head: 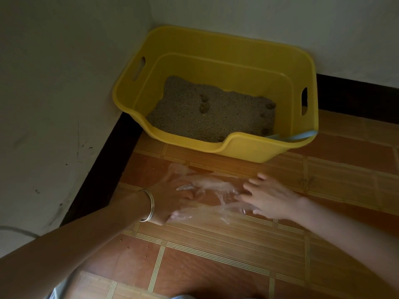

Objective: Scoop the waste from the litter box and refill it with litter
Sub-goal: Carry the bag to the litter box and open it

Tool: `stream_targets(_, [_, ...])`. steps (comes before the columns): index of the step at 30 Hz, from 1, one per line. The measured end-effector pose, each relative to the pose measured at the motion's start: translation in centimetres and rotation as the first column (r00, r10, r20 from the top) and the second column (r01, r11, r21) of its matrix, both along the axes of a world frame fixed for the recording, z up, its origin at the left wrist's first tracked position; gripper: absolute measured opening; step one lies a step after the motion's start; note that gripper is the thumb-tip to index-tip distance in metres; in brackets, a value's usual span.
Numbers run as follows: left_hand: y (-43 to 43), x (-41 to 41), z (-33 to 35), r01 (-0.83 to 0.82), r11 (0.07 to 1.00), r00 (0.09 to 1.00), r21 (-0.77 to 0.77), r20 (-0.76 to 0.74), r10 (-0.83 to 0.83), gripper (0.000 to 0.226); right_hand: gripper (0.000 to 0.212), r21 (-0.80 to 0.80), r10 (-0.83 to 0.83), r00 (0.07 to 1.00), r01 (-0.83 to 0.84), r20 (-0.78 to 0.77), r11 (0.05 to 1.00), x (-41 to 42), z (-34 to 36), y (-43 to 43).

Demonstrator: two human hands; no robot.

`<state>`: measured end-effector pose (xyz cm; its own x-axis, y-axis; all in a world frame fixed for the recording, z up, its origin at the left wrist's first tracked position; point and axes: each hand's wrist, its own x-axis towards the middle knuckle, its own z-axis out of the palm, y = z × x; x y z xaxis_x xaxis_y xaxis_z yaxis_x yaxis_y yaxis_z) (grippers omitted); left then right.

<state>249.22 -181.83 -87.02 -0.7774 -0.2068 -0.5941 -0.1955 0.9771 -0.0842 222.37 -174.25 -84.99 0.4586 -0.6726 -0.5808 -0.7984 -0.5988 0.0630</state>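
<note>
A yellow litter box [241, 151] stands on the floor in the corner of the room. Grey litter [185, 117] covers its bottom, with dark waste clumps [204, 107] in the middle and along the right side. A pale blue scoop handle [299, 136] leans on the box's front right rim. In front of the box a clear plastic bag [212, 184] lies crumpled on the floor. My left hand [166, 197], with a metal bangle on the wrist, grips the bag's left end. My right hand [267, 199] presses on its right end with fingers spread.
White walls [54, 104] with a dark skirting board [103, 175] close in the left and back sides. The floor is orange-brown tile [237, 255] with striped bands. A grey curved edge [17, 230] shows at far left.
</note>
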Motion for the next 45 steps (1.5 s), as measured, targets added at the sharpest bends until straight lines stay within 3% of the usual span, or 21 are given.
stream_targets(3, [0.6,-0.3,1.5,0.024,0.999,0.996,-0.029,0.091,-0.021,0.052,0.046,-0.07,-0.04,0.998,0.037,-0.043,0.997,-0.7,0.5,-0.3])
stream_targets(5, [1.3,-0.3,2.7,0.046,0.999,0.999,-0.014,0.028,-0.045,0.047,0.045,-0.077,-0.043,0.999,0.044,0.018,0.996,-0.8,0.9,-0.3])
stream_targets(7, [1.7,-0.2,3.5,0.092,0.995,0.981,-0.035,-0.167,-0.097,0.049,0.052,-0.025,-0.057,0.991,0.06,0.123,0.998,-0.6,1.5,-0.2])
stream_targets(9, [1.8,-0.2,3.6,0.146,0.986,0.906,-0.082,-0.39,-0.166,0.046,0.064,0.074,-0.088,0.975,0.074,0.203,0.994,0.1,2.3,0.0])
stream_targets(12, [1.6,-1.3,2.2,0.189,0.979,0.825,-0.077,-0.528,-0.2,0.02,0.077,0.086,-0.034,0.973,0.015,0.228,0.996,1.5,1.9,0.5])
stream_targets(13, [1.4,-1.7,1.5,0.172,0.983,0.834,-0.059,-0.523,-0.178,0.015,0.08,0.06,-0.019,0.975,0.006,0.222,0.998,1.7,1.2,0.5])
stream_targets(16, [0.5,-2.1,-0.3,0.058,0.998,0.919,-0.026,-0.389,-0.063,0.035,0.073,0.017,-0.038,0.981,0.035,0.19,0.999,1.8,-0.7,0.1])
stream_targets(18, [0.1,-1.9,-1.1,-0.057,0.998,0.957,0.037,-0.282,0.065,0.046,0.052,-0.034,-0.029,0.974,0.038,0.222,0.999,1.5,-1.6,-0.3])
stream_targets(20, [-0.1,-1.4,-1.6,-0.166,0.984,0.946,0.068,-0.269,0.178,0.05,0.026,-0.043,-0.05,0.954,0.065,0.295,0.997,1.2,-1.9,-0.4])
stream_targets(22, [-0.6,-1.2,-1.4,-0.203,0.979,0.938,-0.004,-0.287,0.193,0.044,0.011,0.035,-0.089,0.931,0.082,0.355,0.996,1.3,-2.1,-0.2])
stream_targets(25, [-1.3,-1.3,-1.1,-0.215,0.976,0.944,0.03,-0.248,0.216,0.038,0.01,0.19,-0.169,0.933,0.112,0.318,0.975,1.5,-1.7,0.1])
stream_targets(28, [-1.3,-1.2,-1.1,-0.189,0.982,0.98,0.028,-0.065,0.19,0.041,0.012,0.138,-0.153,0.963,0.124,0.223,0.983,1.4,-1.2,0.1])
stream_targets(31, [-1.2,-0.7,-0.8,-0.024,0.999,0.951,0.042,-0.308,0.036,0.029,0.039,0.038,-0.075,0.971,0.068,0.228,0.997,0.6,-1.1,0.2])
stream_targets(33, [-1.2,-1.0,-0.2,0.049,0.998,0.89,0.045,-0.455,-0.023,0.032,0.053,-0.092,0.058,0.959,-0.034,0.278,0.995,0.1,-1.3,0.2])
stream_targets(35, [-1.2,-1.3,-0.1,0.11,0.993,0.874,0.034,-0.48,-0.081,0.031,0.057,-0.105,0.126,0.959,-0.102,0.253,0.989,-0.1,-1.6,-0.2])
stream_targets(39, [-1.5,-0.4,-0.7,0.087,0.995,0.938,0.045,-0.341,-0.066,0.029,0.048,0.001,0.053,0.988,-0.054,0.143,0.999,-0.7,-2.0,-0.6])
stream_targets(42, [-2.3,0.7,-0.4,-0.064,0.998,0.984,-0.012,-0.168,0.061,0.047,0.042,-0.082,-0.003,0.997,0.009,0.072,0.997,-2.1,-2.1,-0.6])
stream_targets(45, [-2.2,0.9,-0.7,-0.126,0.99,0.988,-0.061,-0.101,0.12,0.06,0.038,-0.162,-0.059,0.991,0.078,0.117,0.984,-2.6,-2.7,-0.2])
